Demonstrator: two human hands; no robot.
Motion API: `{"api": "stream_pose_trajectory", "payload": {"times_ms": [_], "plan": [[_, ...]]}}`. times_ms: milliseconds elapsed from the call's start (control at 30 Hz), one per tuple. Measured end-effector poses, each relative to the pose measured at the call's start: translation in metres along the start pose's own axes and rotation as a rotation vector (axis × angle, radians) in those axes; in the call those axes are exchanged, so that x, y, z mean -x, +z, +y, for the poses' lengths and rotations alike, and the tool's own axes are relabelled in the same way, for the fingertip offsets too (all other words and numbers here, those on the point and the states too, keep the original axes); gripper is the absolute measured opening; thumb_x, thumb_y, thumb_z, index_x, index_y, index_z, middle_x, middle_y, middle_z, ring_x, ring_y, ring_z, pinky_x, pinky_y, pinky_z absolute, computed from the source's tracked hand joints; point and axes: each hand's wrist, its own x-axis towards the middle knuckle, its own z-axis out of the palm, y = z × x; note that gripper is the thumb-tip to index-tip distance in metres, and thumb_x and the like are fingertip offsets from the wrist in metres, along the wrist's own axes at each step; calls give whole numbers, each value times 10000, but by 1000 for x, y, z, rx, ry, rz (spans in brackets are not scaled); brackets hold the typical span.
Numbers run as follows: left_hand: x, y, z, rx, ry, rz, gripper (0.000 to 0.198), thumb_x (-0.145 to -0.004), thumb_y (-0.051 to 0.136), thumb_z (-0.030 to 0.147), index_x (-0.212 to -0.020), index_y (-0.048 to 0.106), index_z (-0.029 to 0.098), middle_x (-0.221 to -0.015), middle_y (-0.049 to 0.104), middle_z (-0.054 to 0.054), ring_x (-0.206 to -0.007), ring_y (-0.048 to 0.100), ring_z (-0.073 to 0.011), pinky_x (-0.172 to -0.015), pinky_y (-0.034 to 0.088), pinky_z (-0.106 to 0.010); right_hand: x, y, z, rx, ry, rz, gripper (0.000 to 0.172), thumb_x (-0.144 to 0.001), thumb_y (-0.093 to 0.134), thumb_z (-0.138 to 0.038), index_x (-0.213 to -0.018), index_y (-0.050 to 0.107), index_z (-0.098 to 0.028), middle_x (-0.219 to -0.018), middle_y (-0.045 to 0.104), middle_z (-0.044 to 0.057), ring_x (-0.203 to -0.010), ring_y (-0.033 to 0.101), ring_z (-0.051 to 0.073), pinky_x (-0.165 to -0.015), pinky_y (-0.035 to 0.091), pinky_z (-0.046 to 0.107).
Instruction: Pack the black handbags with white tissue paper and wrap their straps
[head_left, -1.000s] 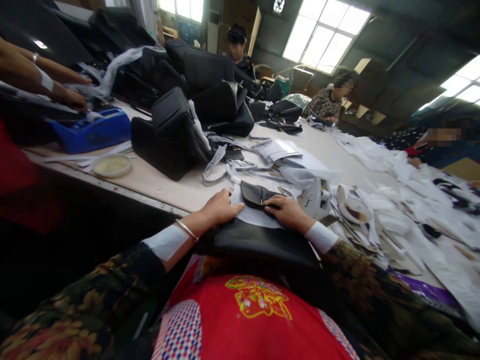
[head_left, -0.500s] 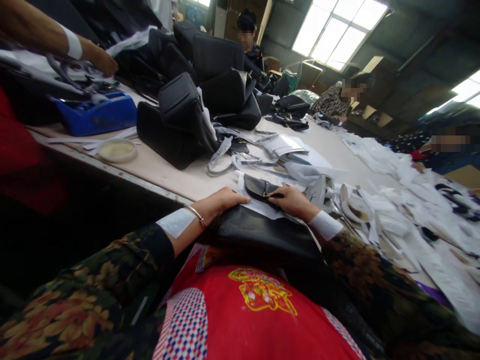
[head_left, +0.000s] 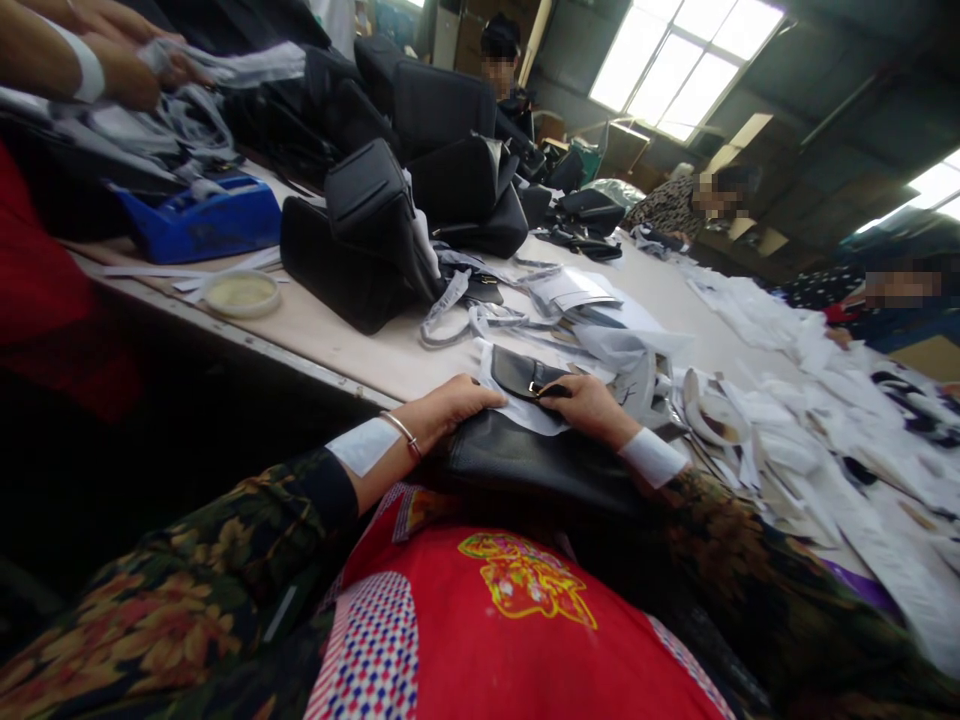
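Observation:
A black handbag [head_left: 540, 462] rests between my lap and the table edge, its front towards me. Over its top lie a white tissue sheet [head_left: 534, 414] and a black flap [head_left: 517, 372] with a small gold buckle. My left hand [head_left: 463, 400] grips the bag's left upper edge with the tissue, thumb on top and fingers hidden behind. The thumb and fingers of my right hand [head_left: 583, 405] pinch the black strap [head_left: 553, 391] at the buckle.
Black handbags [head_left: 367, 235] are piled at the back left. Nearby are a blue tray [head_left: 202, 225] and a round shallow dish [head_left: 241, 294]. White paper and wrapped straps [head_left: 787, 430] cover the right side. A co-worker's hands [head_left: 142, 65] handle wrapped straps at upper left; other people sit farther back.
My right hand still pinches the strap, and the buckle shows more plainly. The co-worker's hand has drawn up and left, now holding a wrapped strap. The view has shifted slightly.

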Motion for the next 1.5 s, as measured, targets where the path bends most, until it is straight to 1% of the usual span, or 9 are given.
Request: {"api": "stream_pose_trajectory", "payload": {"times_ms": [267, 367, 467, 600, 733, 867, 1000, 1133, 1500], "plan": [[1, -1, 0, -48, 17, 41, 335, -658, 803, 327, -909, 716, 123, -850, 756, -68, -708, 677, -206, -502, 449, -240, 5, 6, -10, 96, -162, 41, 129, -843, 714, -176, -939, 796, -202, -1034, 739, 50, -952, 682, 200, -920, 504, 289], [1, -1, -2, -73, 24, 66, 346, -669, 798, 332, -930, 715, 120, -866, 758, -69, -740, 682, -209, -520, 459, -234, 10, 8, -16, 209, -229, -9, 166, -902, 641, -160, -987, 782, -185, -1107, 710, 77, -973, 667, 200, -935, 496, 286], [1, 0, -2, -61, 36, 61, 377, -685, 785, 325, -989, 712, 115, -904, 762, -68, -776, 691, -211, -564, 488, -234, 15, 9, -24, 443, -308, -83, 262, -961, 511, -119, -1054, 755, -137, -1149, 670, 133, -1001, 636, 224, -935, 478, 298], [2, 1, -1, -69, 45, 64, 340, -687, 776, 305, -959, 718, 110, -907, 759, -72, -768, 689, -212, -588, 496, -243, 18, 8, -31, 634, -365, -161, 334, -949, 431, -49, -1139, 703, -87, -1135, 641, 181, -1017, 608, 266, -907, 473, 338], [2, 0, 0, -82, 42, 83, 331, -660, 803, 304, -915, 718, 110, -885, 753, -76, -749, 681, -221, -578, 490, -258, 19, 3, -32, 623, -368, -160, 301, -977, 466, -133, -1200, 662, -83, -1184, 630, 193, -1063, 614, 279, -934, 476, 350], [4, 0, 2, -65, 52, 74, 303, -671, 796, 283, -916, 725, 118, -905, 760, -68, -785, 688, -217, -611, 502, -249, 19, 0, -30, 550, -362, -146, 371, -990, 535, -282, -1318, 609, -128, -1247, 637, 173, -1121, 627, 288, -966, 480, 362], [5, 1, 1, -51, 49, 81, 327, -666, 803, 286, -929, 716, 112, -902, 757, -74, -800, 688, -224, -604, 499, -250, 19, 2, -23, 546, -313, -135, 323, -1013, 449, -186, -1263, 644, -124, -1272, 652, 162, -1118, 644, 258, -954, 485, 325], [1, 1, -3, -28, 47, 76, 376, -653, 808, 302, -958, 708, 107, -882, 753, -84, -801, 692, -243, -599, 503, -262, 22, 1, -18, 566, -365, -131, 346, -995, 441, -129, -1260, 661, -165, -1313, 627, 127, -1105, 631, 230, -942, 474, 296], [-2, 4, -4, 118, 57, 29, 386, -698, 743, 314, -1019, 693, 105, -957, 760, -110, -816, 702, -247, -653, 531, -283, 19, 9, -24, 442, -351, -66, 327, -1007, 418, -129, -1188, 689, -146, -1072, 605, 124, -924, 583, 199, -852, 460, 282]]}}
